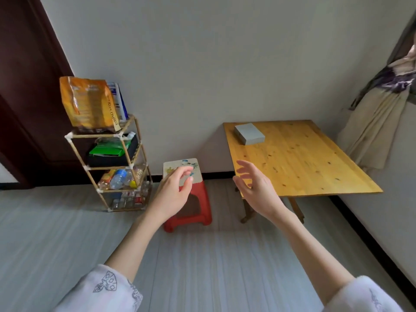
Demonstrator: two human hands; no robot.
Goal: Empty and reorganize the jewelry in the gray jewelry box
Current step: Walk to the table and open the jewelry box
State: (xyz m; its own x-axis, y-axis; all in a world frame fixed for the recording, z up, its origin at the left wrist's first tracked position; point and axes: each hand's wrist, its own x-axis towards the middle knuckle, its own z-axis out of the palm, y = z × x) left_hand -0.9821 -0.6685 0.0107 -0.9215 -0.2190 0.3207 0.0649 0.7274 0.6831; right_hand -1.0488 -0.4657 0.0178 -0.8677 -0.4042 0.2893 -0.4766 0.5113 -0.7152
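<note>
Both hands, left (174, 192) and right (254, 188), hang empty with fingers loosely spread, well short of the closed gray box (249, 133) on the table's (304, 158) far corner; nothing emptied yet, entire task outstanding.

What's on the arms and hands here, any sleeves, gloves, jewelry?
Left hand and right hand are bare: no gloves, rings or watch visible. Both forearms are uncovered. Loose white sleeves sit pushed up near the elbows, each with a grey embroidered pattern.

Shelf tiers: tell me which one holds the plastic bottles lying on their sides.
The third tier down of the shelf rack, where the plastic bottles lie tipped over. Above are the orange bag and a green packet; below stand small upright containers.
</note>
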